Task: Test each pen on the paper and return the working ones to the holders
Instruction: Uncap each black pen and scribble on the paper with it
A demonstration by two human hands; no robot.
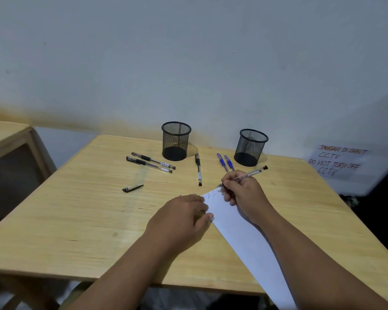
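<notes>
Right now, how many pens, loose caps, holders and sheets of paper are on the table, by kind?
Black pens lying on the table: 3
Blue pens lying on the table: 2
Pen in the right hand's grip: 1
Loose pen cap: 1
Mesh holders: 2
Paper: 1
Total: 10

Black mesh holders (176, 140) — white paper (240, 233) — pale wood table (76, 220).

A single head-worn wide-angle view — looking forward and down from close above the desk (81, 220), toward the wall (188, 52) behind it.
</notes>
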